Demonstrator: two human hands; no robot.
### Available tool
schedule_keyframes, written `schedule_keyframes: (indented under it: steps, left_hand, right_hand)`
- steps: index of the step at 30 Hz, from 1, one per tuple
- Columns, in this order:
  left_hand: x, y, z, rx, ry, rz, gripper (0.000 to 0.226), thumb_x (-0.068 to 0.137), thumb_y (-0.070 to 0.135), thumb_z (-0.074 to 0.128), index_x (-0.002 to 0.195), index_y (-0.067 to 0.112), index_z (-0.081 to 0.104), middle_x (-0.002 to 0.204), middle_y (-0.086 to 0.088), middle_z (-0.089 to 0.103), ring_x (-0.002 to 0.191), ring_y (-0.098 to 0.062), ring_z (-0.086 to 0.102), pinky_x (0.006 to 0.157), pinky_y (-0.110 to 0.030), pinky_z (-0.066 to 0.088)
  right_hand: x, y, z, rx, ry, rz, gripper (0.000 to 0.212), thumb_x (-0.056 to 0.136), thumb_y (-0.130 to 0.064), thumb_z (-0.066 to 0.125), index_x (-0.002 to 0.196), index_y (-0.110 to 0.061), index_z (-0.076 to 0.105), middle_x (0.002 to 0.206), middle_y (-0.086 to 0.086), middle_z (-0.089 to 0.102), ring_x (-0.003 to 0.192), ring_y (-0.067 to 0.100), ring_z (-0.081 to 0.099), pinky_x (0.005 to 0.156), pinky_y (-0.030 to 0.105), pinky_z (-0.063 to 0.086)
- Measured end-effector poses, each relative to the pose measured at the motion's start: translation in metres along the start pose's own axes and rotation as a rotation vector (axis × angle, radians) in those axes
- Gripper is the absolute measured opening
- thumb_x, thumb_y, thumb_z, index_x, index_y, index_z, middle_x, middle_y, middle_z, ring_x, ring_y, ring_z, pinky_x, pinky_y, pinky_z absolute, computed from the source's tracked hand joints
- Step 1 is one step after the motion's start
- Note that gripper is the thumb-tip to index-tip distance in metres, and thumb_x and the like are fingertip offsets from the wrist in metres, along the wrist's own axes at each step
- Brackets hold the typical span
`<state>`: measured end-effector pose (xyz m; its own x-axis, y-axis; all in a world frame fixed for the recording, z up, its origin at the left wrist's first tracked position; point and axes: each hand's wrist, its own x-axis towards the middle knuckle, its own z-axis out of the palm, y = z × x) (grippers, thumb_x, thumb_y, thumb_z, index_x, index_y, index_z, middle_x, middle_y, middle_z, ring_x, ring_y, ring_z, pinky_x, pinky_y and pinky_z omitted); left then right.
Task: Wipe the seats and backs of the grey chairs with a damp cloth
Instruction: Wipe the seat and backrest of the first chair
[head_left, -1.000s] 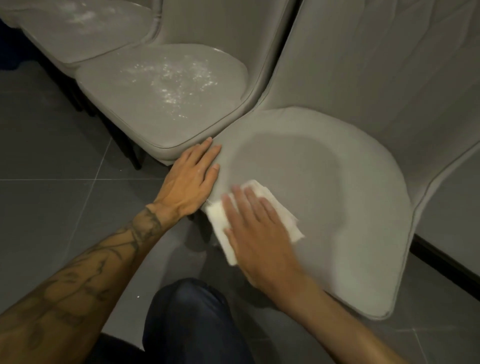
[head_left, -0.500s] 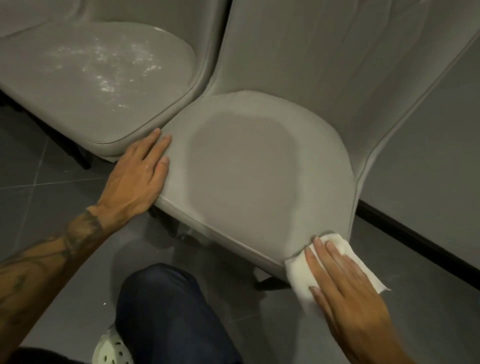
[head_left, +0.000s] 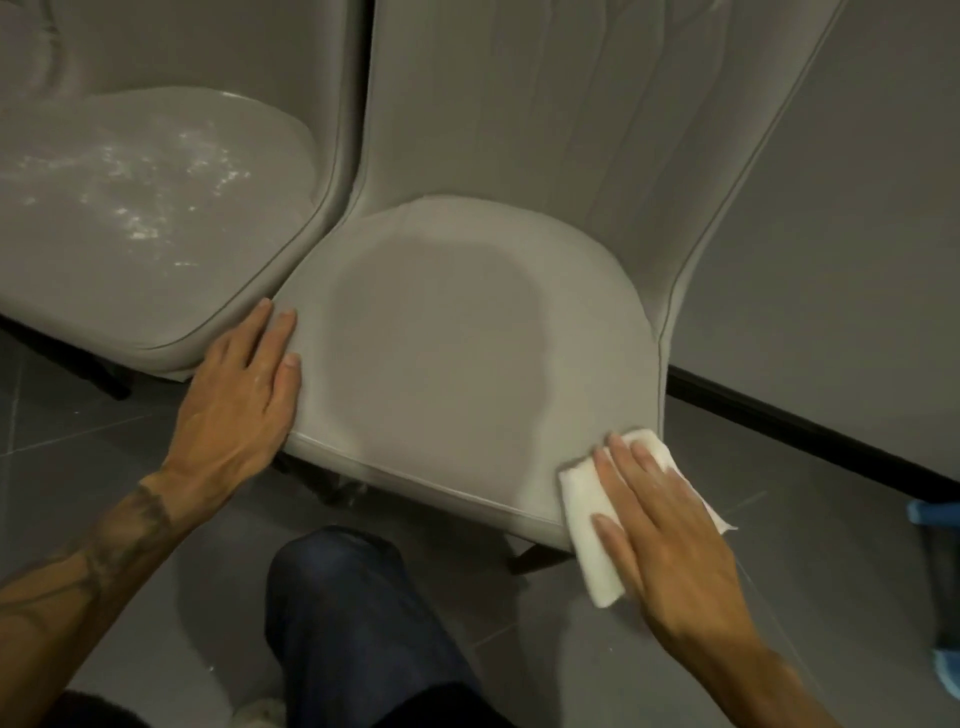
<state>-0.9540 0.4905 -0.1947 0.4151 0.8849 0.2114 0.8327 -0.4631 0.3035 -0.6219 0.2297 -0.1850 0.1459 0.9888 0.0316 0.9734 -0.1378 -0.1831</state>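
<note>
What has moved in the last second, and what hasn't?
The right hand, pressing the white cloth flat, swept it along the front of the seat from beside the left hand to the front right corner. Nothing was picked up or let go. The left hand stays flat on the seat's left edge; the neighbouring seat keeps its white specks.

text: none readable | labels: none | brands: none | numbers: none | signs: none

Dark grey tiled floor (head_left: 78, 441) w/ pale grout lines. Grey wall (head_left: 857, 260) at right, black skirting (head_left: 779, 428) along base. Blue-and-black obj (head_left: 943, 582) at right edge, can't tell what.
</note>
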Motion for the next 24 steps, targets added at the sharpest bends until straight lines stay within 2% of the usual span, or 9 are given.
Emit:
schedule_keyframes:
  steps: [3, 5, 7, 10, 11, 14, 16, 19, 24]
  left_hand:
    - [0.000, 0.002, -0.003, -0.017, -0.006, -0.008, 0.061, 0.108, 0.031, 0.030, 0.158, -0.004, 0.039, 0.164, -0.029, 0.035, 0.149, -0.044, 0.040, 0.123, -0.055, 0.032]
    - [-0.001, 0.003, -0.003, 0.003, -0.015, 0.013, 0.060, 0.108, 0.027, 0.032, 0.155, -0.008, 0.041, 0.161, -0.033, 0.038, 0.146, -0.048, 0.043, 0.119, -0.060, 0.037]
    - [-0.002, 0.001, -0.005, 0.022, -0.045, 0.032, 0.062, 0.107, 0.030, 0.030, 0.156, -0.008, 0.040, 0.161, -0.034, 0.037, 0.145, -0.050, 0.043, 0.118, -0.062, 0.038]
    - [0.001, 0.001, -0.011, 0.004, -0.054, -0.022, 0.066, 0.104, 0.037, 0.032, 0.157, 0.000, 0.043, 0.163, -0.028, 0.038, 0.141, -0.049, 0.046, 0.117, -0.060, 0.040]
    - [0.005, 0.002, -0.013, -0.001, -0.050, -0.033, 0.067, 0.103, 0.039, 0.032, 0.156, 0.001, 0.046, 0.163, -0.026, 0.040, 0.140, -0.048, 0.047, 0.117, -0.059, 0.040]
    - [0.022, 0.006, -0.017, 0.020, -0.053, 0.016, 0.068, 0.101, 0.042, 0.030, 0.150, 0.001, 0.053, 0.158, -0.026, 0.046, 0.140, -0.045, 0.049, 0.117, -0.057, 0.040]
    - [0.038, 0.007, -0.014, 0.028, -0.030, 0.089, 0.067, 0.101, 0.042, 0.029, 0.146, 0.000, 0.056, 0.154, -0.028, 0.049, 0.138, -0.046, 0.051, 0.116, -0.059, 0.042]
    - [0.067, 0.016, -0.008, 0.010, -0.034, 0.126, 0.071, 0.101, 0.046, 0.026, 0.149, 0.002, 0.054, 0.155, -0.028, 0.048, 0.140, -0.046, 0.051, 0.117, -0.059, 0.042]
    - [0.139, 0.034, 0.005, -0.005, 0.043, 0.218, 0.068, 0.103, 0.042, 0.026, 0.158, 0.006, 0.043, 0.161, -0.024, 0.043, 0.146, -0.043, 0.046, 0.119, -0.055, 0.041]
  right_hand:
    - [-0.010, 0.002, 0.011, 0.267, 0.056, 0.107, 0.055, 0.111, -0.035, 0.041, 0.162, -0.033, 0.022, 0.170, -0.025, 0.012, 0.158, 0.001, 0.012, 0.128, 0.022, 0.014]
    - [-0.010, -0.006, 0.017, 0.376, 0.139, 0.179, 0.055, 0.107, -0.024, 0.048, 0.160, -0.029, 0.032, 0.169, -0.022, 0.020, 0.157, 0.001, 0.018, 0.127, 0.018, 0.015]
    - [-0.008, -0.005, 0.017, 0.418, 0.263, 0.298, 0.051, 0.107, -0.023, 0.047, 0.157, -0.023, 0.040, 0.167, -0.015, 0.028, 0.155, 0.002, 0.025, 0.128, 0.025, 0.021]
    - [0.005, 0.001, 0.005, 0.462, 0.390, 0.510, 0.051, 0.108, -0.039, 0.041, 0.156, -0.023, 0.042, 0.163, -0.010, 0.037, 0.152, 0.006, 0.030, 0.127, 0.047, 0.030]
    - [0.014, 0.000, 0.002, 0.453, 0.431, 0.493, 0.049, 0.110, -0.039, 0.039, 0.156, -0.023, 0.043, 0.163, -0.011, 0.037, 0.153, 0.006, 0.030, 0.128, 0.045, 0.029]
    - [0.053, -0.014, 0.000, 0.319, 0.512, 0.357, 0.048, 0.112, -0.038, 0.035, 0.157, -0.021, 0.043, 0.167, -0.009, 0.033, 0.157, 0.006, 0.023, 0.129, 0.022, 0.017]
    - [0.087, -0.020, -0.002, 0.261, 0.549, 0.314, 0.050, 0.112, -0.038, 0.033, 0.159, -0.022, 0.039, 0.170, -0.007, 0.026, 0.159, 0.009, 0.017, 0.128, 0.018, 0.012]
    - [0.144, -0.012, -0.007, 0.227, 0.606, 0.309, 0.051, 0.112, -0.037, 0.031, 0.160, -0.020, 0.037, 0.172, -0.005, 0.020, 0.160, 0.012, 0.012, 0.128, 0.019, 0.012]
    - [0.246, 0.033, -0.027, -0.034, 0.628, 0.221, 0.049, 0.113, -0.029, 0.033, 0.161, -0.017, 0.030, 0.173, 0.007, 0.014, 0.161, 0.023, 0.008, 0.128, 0.045, 0.023]
